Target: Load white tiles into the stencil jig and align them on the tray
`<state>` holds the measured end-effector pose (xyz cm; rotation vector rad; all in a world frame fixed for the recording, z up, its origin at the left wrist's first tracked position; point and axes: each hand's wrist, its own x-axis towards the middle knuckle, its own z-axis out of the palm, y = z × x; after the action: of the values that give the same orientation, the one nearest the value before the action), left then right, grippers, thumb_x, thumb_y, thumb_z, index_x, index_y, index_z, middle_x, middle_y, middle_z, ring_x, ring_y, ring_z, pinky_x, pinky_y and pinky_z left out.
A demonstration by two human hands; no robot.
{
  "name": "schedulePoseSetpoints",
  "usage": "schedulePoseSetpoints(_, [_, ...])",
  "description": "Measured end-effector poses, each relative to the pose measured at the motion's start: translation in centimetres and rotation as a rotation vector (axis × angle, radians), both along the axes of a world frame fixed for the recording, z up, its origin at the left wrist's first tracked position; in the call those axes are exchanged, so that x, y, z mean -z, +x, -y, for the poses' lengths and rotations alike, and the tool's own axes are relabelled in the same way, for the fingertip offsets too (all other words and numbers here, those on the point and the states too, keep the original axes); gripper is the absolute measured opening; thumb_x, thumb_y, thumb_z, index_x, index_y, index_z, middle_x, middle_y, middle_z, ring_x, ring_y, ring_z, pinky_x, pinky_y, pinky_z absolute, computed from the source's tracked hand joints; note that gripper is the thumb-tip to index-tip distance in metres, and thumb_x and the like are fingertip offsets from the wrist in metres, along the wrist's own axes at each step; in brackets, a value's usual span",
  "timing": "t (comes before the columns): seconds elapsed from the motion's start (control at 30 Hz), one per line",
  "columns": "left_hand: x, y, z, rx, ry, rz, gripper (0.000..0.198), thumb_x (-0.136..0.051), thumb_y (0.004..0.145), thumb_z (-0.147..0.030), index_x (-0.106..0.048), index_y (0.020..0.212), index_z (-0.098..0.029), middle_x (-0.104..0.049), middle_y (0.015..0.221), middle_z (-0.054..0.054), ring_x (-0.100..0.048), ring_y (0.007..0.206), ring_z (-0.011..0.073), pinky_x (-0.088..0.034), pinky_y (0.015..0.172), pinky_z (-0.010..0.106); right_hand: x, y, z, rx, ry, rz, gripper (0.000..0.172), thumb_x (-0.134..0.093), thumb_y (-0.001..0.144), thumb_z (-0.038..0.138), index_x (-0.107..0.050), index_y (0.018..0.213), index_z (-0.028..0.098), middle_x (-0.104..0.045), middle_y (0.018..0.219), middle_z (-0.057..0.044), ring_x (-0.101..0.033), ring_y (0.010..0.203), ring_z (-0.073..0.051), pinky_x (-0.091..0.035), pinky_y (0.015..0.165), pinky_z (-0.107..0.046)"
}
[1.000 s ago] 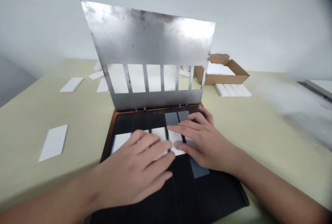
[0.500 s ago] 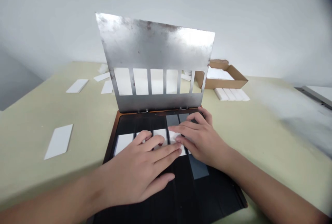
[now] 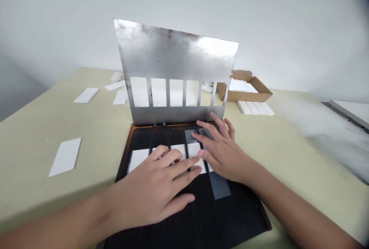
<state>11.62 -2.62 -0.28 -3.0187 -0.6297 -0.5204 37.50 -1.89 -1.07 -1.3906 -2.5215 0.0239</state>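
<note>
A black tray (image 3: 236, 214) with an orange rim lies in front of me, its slotted metal lid (image 3: 175, 72) hinged upright at the back. A row of white rectangular pieces (image 3: 137, 159) lies across the tray. My left hand (image 3: 155, 191) rests flat on the middle pieces, fingers spread. My right hand (image 3: 220, 151) lies flat on the pieces at the right, fingers stretched towards the lid's lower edge. A grey strip (image 3: 220, 185) shows below the right hand.
Loose white pieces lie on the pale green table: one at the left (image 3: 65, 156), several at the back left (image 3: 86, 95). A cardboard box (image 3: 245, 89) with white pieces stands at the back right, with a row of white pieces (image 3: 255, 107) beside it.
My right hand has slid up the tray towards the lid's hinge and its fingers have straightened. The left hand has hardly moved. The view has shifted slightly.
</note>
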Motion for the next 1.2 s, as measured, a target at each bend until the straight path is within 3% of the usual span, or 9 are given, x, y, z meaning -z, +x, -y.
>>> schedulePoseSetpoints(0.1, [0.02, -0.09, -0.02, -0.008, 0.007, 0.0, 0.043, -0.057, 0.107, -0.05, -0.065, 0.141, -0.025, -0.063, 0.149, 0.006, -0.057, 0.106, 0.0274, -0.033, 0.093, 0.045, -0.2, -0.19, 0.06, -0.02, 0.014, -0.078, 0.038, -0.044, 0.113, 0.044, -0.068, 0.137, 0.027, -0.052, 0.162, -0.004, -0.017, 0.163, -0.037, -0.007, 0.128, -0.066])
schedulePoseSetpoints(0.17, [-0.03, -0.22, -0.02, -0.017, -0.01, -0.01, 0.043, -0.055, 0.107, -0.051, -0.065, 0.141, -0.026, -0.065, 0.138, 0.01, -0.056, 0.11, 0.0304, -0.033, 0.093, 0.045, -0.33, -0.4, 0.14, -0.028, 0.022, -0.153, 0.029, -0.051, 0.111, 0.044, -0.072, 0.124, 0.027, -0.065, 0.148, -0.004, -0.03, 0.158, -0.034, -0.006, 0.128, -0.063])
schedulePoseSetpoints(0.27, [-0.17, -0.42, -0.03, -0.027, -0.057, -0.026, 0.042, -0.055, 0.107, -0.049, -0.064, 0.142, -0.027, -0.063, 0.122, 0.011, -0.055, 0.107, 0.0306, -0.034, 0.089, 0.043, -0.45, -0.58, 0.19, -0.034, 0.004, -0.243, 0.021, -0.059, 0.107, 0.039, -0.071, 0.118, 0.025, -0.077, 0.122, -0.004, -0.058, 0.131, -0.027, -0.009, 0.127, -0.059])
schedulePoseSetpoints(0.33, [-0.23, -0.48, -0.08, -0.028, -0.075, -0.028, 0.042, -0.056, 0.107, -0.049, -0.064, 0.142, -0.027, -0.061, 0.111, 0.01, -0.053, 0.099, 0.0281, -0.033, 0.085, 0.041, -0.47, -0.6, 0.16, -0.038, 0.01, -0.271, 0.023, -0.061, 0.106, 0.035, -0.068, 0.126, 0.023, -0.079, 0.112, -0.004, -0.063, 0.114, -0.024, -0.013, 0.126, -0.058])
schedulePoseSetpoints(0.43, [-0.23, -0.44, -0.22, -0.012, -0.083, -0.019, 0.043, -0.056, 0.107, -0.047, -0.063, 0.143, -0.025, -0.056, 0.104, 0.008, -0.05, 0.093, 0.0263, -0.033, 0.083, 0.04, -0.36, -0.54, 0.09, -0.067, 0.076, -0.262, 0.023, -0.062, 0.106, 0.028, -0.071, 0.127, 0.026, -0.079, 0.102, -0.001, -0.062, 0.106, -0.022, -0.015, 0.124, -0.056])
schedulePoseSetpoints(0.57, [-0.16, -0.43, -0.35, 0.005, -0.103, -0.004, 0.042, -0.055, 0.108, -0.045, -0.063, 0.143, -0.023, -0.054, 0.103, 0.008, -0.048, 0.092, 0.0255, -0.034, 0.082, 0.039, -0.1, -0.37, 0.22, -0.134, 0.172, -0.231, 0.017, -0.062, 0.105, 0.022, -0.078, 0.101, 0.028, -0.078, 0.097, 0.004, -0.061, 0.106, -0.021, -0.013, 0.124, -0.056])
schedulePoseSetpoints(1.2, [-0.36, -0.28, -0.29, -0.011, -0.096, 0.009, 0.043, -0.059, 0.106, -0.044, -0.065, 0.142, -0.023, -0.056, 0.106, 0.009, -0.049, 0.095, 0.0265, -0.036, 0.083, 0.038, -0.34, 0.07, 0.6, -0.211, 0.242, -0.077, 0.019, -0.061, 0.103, 0.016, -0.075, 0.11, 0.025, -0.078, 0.101, 0.002, -0.061, 0.109, -0.022, -0.016, 0.126, -0.06])
